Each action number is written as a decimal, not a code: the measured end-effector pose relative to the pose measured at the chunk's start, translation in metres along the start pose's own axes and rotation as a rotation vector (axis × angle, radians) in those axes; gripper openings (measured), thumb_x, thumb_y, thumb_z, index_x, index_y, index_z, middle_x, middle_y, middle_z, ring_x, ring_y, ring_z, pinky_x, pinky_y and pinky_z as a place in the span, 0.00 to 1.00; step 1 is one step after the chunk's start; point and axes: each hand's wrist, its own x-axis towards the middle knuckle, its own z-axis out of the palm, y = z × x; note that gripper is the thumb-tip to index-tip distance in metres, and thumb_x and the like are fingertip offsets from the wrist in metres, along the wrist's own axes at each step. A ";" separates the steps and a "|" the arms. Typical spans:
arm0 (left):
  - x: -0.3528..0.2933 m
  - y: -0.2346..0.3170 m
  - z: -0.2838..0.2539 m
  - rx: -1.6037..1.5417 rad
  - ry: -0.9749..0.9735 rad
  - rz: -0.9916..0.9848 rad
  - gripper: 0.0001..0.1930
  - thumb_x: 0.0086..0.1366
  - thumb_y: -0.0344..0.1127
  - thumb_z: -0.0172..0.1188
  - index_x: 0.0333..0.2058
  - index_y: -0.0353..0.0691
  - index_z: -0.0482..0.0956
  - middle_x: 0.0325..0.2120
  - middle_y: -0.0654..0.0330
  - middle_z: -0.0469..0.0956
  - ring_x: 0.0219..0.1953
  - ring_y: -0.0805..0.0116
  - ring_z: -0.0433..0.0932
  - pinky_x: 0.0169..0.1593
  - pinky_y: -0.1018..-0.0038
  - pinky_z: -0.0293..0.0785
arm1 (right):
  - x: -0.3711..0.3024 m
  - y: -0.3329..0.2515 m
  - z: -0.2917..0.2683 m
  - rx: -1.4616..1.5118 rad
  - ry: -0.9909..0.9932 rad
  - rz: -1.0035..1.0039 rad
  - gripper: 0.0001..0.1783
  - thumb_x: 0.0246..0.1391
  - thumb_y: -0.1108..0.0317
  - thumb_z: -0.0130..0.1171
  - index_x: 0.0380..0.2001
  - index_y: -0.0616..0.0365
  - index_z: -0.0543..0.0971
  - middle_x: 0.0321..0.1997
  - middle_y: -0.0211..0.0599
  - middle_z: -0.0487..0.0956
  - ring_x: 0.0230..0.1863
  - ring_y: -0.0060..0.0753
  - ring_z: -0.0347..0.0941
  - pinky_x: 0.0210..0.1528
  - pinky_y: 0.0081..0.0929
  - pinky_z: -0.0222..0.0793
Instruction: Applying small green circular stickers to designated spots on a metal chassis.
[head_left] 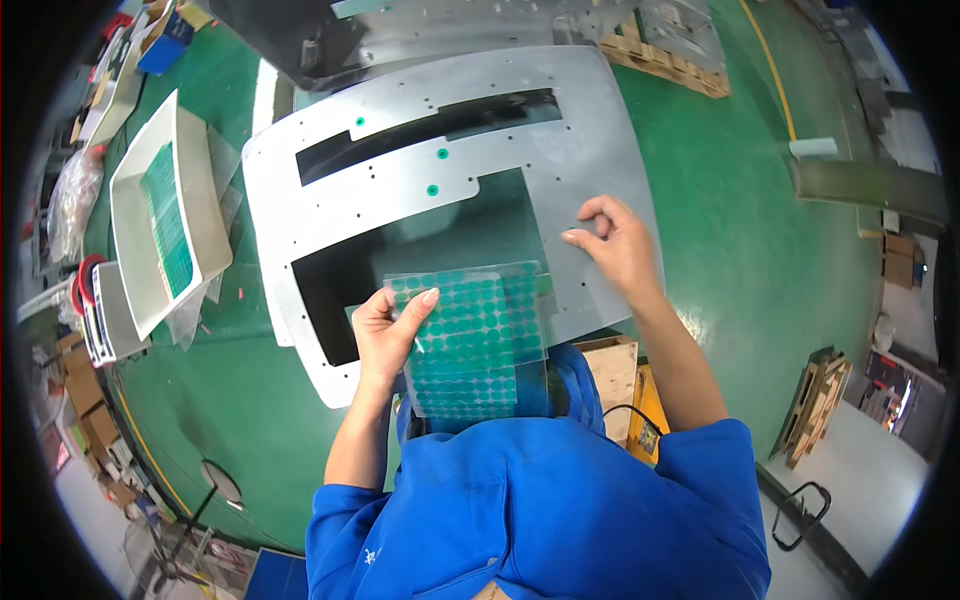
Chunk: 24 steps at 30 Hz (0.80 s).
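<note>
My left hand (388, 335) grips clear-backed sheets of green round stickers (465, 335) at their upper left corner, thumb on top. The sheets hang in front of my body, over the near edge of a large light-grey metal panel (400, 205). The panel has two wide cut-outs and many small holes; green dots (442, 154) sit at a few of those holes. Above the panel's right side is my right hand (622, 250), thumb and forefinger curled toward each other. A tiny green bit, seemingly a round sticker (570, 232), shows at the thumb tip.
On the left stands a white bin (128, 215) with more green sticker sheets (168, 220) in it. Red tape rolls (86, 285) lie beside it. A dark machine surface (400, 35) rises beyond the panel. Wooden pallets (670, 65) are at the far right, and a stand (215, 485) is lower left.
</note>
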 end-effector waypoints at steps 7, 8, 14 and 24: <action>-0.026 0.005 -0.020 0.082 0.001 0.204 0.04 0.48 0.27 0.63 0.23 0.36 0.78 0.17 0.70 0.73 0.19 0.87 0.64 0.22 0.88 0.59 | -0.029 -0.041 -0.002 0.393 -0.274 -0.352 0.10 0.39 0.71 0.61 0.29 0.59 0.76 0.29 0.31 0.73 0.31 0.21 0.66 0.32 0.16 0.61; -0.032 0.005 -0.027 0.113 0.002 0.234 0.04 0.48 0.26 0.63 0.23 0.36 0.77 0.16 0.69 0.73 0.19 0.87 0.64 0.22 0.88 0.59 | -0.044 -0.060 -0.003 0.427 -0.357 -0.428 0.09 0.40 0.73 0.60 0.29 0.61 0.76 0.30 0.32 0.73 0.32 0.21 0.66 0.33 0.16 0.61; -0.064 0.001 -0.051 0.124 -0.066 0.328 0.04 0.49 0.26 0.63 0.24 0.35 0.77 0.17 0.68 0.73 0.19 0.86 0.66 0.22 0.88 0.60 | -0.104 -0.065 0.018 0.584 -0.317 -0.235 0.06 0.42 0.77 0.58 0.28 0.63 0.77 0.30 0.34 0.76 0.31 0.22 0.70 0.35 0.17 0.64; -0.109 -0.015 -0.068 0.010 -0.053 0.073 0.06 0.50 0.28 0.63 0.27 0.33 0.77 0.21 0.64 0.76 0.22 0.82 0.70 0.28 0.86 0.66 | -0.168 -0.053 0.063 0.362 0.130 -0.611 0.08 0.38 0.79 0.59 0.26 0.59 0.76 0.28 0.37 0.77 0.26 0.30 0.72 0.28 0.21 0.66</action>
